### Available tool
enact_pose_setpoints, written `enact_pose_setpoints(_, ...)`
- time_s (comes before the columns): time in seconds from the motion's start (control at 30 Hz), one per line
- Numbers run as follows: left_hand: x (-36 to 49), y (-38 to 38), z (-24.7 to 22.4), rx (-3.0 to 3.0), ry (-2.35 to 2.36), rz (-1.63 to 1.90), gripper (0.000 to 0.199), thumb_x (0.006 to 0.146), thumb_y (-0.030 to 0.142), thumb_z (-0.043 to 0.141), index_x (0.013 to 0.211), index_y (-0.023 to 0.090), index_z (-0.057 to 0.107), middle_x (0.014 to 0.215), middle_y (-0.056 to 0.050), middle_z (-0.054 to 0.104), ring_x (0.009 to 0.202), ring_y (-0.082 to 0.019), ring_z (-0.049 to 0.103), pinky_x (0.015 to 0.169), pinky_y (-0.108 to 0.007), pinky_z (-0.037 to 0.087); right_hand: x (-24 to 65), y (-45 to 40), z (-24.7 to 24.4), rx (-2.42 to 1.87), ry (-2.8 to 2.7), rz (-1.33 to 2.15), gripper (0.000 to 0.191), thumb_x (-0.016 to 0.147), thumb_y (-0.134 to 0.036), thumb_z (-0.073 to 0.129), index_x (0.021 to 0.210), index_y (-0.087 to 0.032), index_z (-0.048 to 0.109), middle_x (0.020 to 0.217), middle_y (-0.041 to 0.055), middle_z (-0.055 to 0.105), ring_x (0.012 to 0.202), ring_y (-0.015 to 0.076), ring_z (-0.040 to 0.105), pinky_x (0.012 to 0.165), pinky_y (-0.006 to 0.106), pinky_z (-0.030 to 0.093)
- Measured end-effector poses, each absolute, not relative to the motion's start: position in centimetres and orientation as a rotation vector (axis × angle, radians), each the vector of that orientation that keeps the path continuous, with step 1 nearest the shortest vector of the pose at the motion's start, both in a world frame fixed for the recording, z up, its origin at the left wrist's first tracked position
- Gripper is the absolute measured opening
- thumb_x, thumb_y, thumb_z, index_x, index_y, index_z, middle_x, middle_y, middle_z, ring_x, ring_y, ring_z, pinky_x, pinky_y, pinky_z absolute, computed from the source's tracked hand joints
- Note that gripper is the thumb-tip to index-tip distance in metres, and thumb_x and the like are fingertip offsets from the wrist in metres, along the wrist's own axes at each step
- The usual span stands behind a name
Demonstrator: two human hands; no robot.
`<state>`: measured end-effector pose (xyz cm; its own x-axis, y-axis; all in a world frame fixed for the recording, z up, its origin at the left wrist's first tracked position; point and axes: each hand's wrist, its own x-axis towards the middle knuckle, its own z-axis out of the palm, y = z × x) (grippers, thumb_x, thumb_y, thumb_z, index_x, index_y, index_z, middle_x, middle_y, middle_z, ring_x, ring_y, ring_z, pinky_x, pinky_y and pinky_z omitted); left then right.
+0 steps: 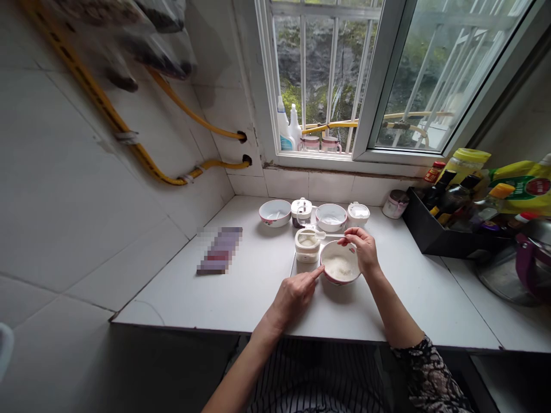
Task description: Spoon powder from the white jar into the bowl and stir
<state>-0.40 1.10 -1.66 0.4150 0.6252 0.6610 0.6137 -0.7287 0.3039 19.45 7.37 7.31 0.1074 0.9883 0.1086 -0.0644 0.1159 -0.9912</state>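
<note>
In my right hand [362,249] is the handle of a small white spoon [321,235], pinched between thumb and fingers. The spoon's head is over the open square white jar [307,255], which has pale contents. My left hand [297,292] stretches its index finger to the left rim of a bowl [340,276] with a pink edge; its other fingers are curled and hold nothing I can see. Inside that bowl lies a whitish, powdery or grainy substance. My right wrist is close to the bowl's right side.
Behind the jar stand a bowl [275,214], a lidded pot [302,212], another bowl [331,217] and a white lidded jar [358,214]. A blurred purple item [221,250] lies left on the counter [172,298]. Right are a black box [430,229] of bottles and a glass-lidded pan [503,278].
</note>
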Motion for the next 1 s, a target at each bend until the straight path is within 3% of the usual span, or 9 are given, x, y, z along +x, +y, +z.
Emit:
enact_pose_setpoints(0.2, -0.4, 1.0, -1.6, 2.636, 1.164, 1.214, 0.044, 0.098, 0.011, 0.044, 0.141, 0.017, 0.048, 0.085, -0.007, 0.071, 0.074, -0.015, 0.069, 0.066, -0.024, 0.058, 21.5, 7.8, 7.7, -1.128, -1.178, 1.011, 0.005, 0.057, -0.023, 0.052, 0.058, -0.021, 0.056, 0.041, -0.0033, 0.052, 0.045, 0.0131, 0.045, 0.051, 0.028, 0.036)
enact_pose_setpoints(0.4, -0.4, 1.0, -1.6, 2.633, 1.173, 1.209, 0.044, 0.098, 0.011, 0.044, 0.141, 0.017, 0.048, 0.085, -0.006, 0.071, 0.073, -0.016, 0.069, 0.066, -0.025, 0.058, 21.3, 7.2, 7.3, -1.242, -1.543, 0.839, 0.011, 0.059, -0.022, 0.049, 0.05, -0.021, 0.055, 0.039, -0.0046, 0.045, 0.041, 0.0111, 0.038, 0.046, 0.026, 0.029)
enact_pose_setpoints(1.0, -0.4, 1.1, -1.7, 2.633, 1.159, 1.218, 0.048, 0.097, 0.01, 0.043, 0.144, 0.019, 0.046, 0.085, -0.006, 0.071, 0.074, -0.015, 0.07, 0.067, -0.024, 0.059, 21.9, 8.2, 7.5, -1.198, -1.223, 1.114, 0.009, 0.051, -0.023, 0.05, 0.047, -0.02, 0.057, 0.036, -0.0031, 0.048, 0.04, 0.0106, 0.038, 0.045, 0.026, 0.031)
